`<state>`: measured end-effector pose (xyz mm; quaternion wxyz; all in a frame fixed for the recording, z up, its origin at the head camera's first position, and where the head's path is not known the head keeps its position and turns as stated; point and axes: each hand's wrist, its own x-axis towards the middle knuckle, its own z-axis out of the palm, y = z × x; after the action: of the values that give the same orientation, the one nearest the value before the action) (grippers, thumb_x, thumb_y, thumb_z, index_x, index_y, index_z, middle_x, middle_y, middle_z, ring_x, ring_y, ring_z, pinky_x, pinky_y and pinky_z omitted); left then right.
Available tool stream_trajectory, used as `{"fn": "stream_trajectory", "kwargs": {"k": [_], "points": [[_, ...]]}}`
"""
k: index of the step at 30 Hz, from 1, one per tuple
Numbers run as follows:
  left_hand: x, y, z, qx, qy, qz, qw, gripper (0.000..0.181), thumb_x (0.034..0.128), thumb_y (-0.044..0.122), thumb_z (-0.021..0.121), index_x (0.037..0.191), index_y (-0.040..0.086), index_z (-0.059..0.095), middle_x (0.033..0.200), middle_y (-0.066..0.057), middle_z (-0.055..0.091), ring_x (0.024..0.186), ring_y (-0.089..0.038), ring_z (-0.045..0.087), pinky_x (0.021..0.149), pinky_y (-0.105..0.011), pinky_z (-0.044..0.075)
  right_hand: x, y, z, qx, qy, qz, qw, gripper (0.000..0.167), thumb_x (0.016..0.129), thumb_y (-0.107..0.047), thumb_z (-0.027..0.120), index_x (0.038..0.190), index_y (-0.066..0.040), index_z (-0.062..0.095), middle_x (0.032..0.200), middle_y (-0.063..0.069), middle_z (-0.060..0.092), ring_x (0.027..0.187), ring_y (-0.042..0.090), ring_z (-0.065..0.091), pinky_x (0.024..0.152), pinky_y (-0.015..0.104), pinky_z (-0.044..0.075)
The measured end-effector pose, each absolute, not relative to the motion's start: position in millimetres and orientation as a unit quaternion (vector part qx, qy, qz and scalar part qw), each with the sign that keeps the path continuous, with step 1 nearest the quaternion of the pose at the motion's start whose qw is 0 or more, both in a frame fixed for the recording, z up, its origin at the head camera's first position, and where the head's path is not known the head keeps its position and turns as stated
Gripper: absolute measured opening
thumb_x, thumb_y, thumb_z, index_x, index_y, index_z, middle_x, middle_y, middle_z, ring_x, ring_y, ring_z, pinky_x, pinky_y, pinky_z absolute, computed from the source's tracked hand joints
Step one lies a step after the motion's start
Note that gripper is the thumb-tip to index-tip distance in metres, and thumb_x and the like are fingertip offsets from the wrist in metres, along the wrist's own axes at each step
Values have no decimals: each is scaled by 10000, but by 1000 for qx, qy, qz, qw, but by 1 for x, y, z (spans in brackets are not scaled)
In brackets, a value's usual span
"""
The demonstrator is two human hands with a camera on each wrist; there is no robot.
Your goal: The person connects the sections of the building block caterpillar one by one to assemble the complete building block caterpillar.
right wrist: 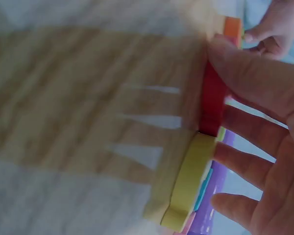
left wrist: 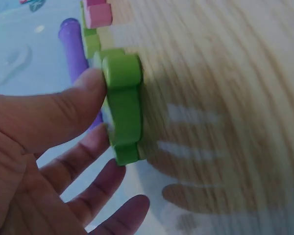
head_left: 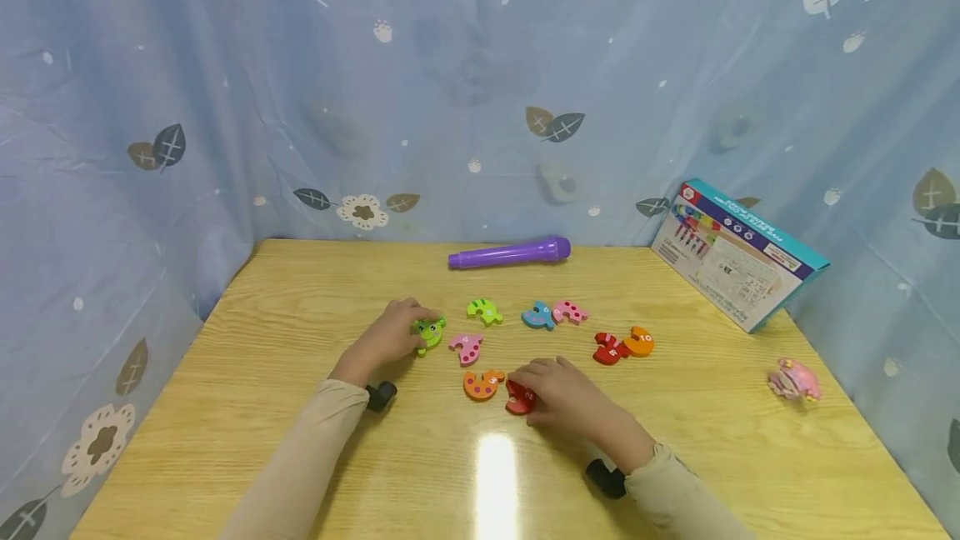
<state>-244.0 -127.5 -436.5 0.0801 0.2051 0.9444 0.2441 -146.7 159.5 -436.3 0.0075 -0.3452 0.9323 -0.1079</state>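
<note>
My left hand (head_left: 385,342) holds a green wooden frog-face puzzle piece (head_left: 430,332) between thumb and fingers, low over the table or on it. In the left wrist view that piece's thick green edge (left wrist: 125,110) shows. My right hand (head_left: 567,398) grips a red numbered puzzle piece (head_left: 517,401) on the table, the thumb at one end. Against the red piece lies a yellow piece (right wrist: 190,174) under the other fingers, hidden in the head view. An orange spotted piece (head_left: 478,387) is just left of the red one. A pink piece (head_left: 469,350) lies between the hands.
Farther back lie a green striped piece (head_left: 483,312), a blue piece (head_left: 537,317) and a pink spotted one (head_left: 570,312). To the right are a red 8 (head_left: 609,350) and an orange 10 (head_left: 640,342). A purple toy microphone (head_left: 510,254), box (head_left: 731,261) and pink toy (head_left: 797,379) stand around.
</note>
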Motion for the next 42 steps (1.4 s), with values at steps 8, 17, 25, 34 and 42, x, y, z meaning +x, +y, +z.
{"fn": "stream_trajectory", "kwargs": {"k": [8, 17, 25, 34, 42], "points": [[-232, -135, -435, 202, 935, 278, 89, 417, 733, 39, 747, 1132, 124, 655, 1027, -32, 570, 1017, -244, 476, 901, -394, 416, -144, 144, -441, -324, 941, -79, -52, 362, 755, -269, 747, 1072, -131, 638, 995, -4, 613, 987, 226, 559, 904, 541, 417], [-225, -138, -437, 199, 929, 304, 75, 371, 776, 29, 708, 1130, 127, 653, 1042, -31, 580, 1009, -236, 507, 883, -384, 432, -123, 87, -428, -287, 940, -172, -67, 343, 746, -344, 728, 966, -136, 567, 799, -83, 494, 692, 75, 445, 570, 205, 395], [-226, -143, -445, 218, 922, 316, 55, 346, 785, 2, 690, 1105, 132, 668, 1033, -29, 601, 1026, -240, 535, 917, -400, 422, -138, 23, -432, -216, 957, -173, -82, 354, 745, -345, 732, 902, -108, 522, 766, -34, 492, 649, 103, 484, 489, 226, 392], [-228, -141, -447, 214, 920, 323, 65, 362, 804, -9, 647, 1120, 167, 666, 1021, 5, 588, 1020, -194, 531, 900, -357, 429, -158, 2, -441, -133, 974, -164, -82, 410, 722, -352, 738, 938, -55, 558, 781, 48, 559, 685, 215, 589, 535, 333, 481], [-227, -144, -446, 214, 916, 333, 60, 373, 776, -26, 651, 1103, 151, 675, 1020, -6, 594, 1006, -200, 527, 890, -360, 428, -163, -9, -444, -118, 977, -163, -69, 431, 712, -355, 735, 945, -32, 570, 758, 62, 544, 676, 235, 580, 505, 334, 475]]}}
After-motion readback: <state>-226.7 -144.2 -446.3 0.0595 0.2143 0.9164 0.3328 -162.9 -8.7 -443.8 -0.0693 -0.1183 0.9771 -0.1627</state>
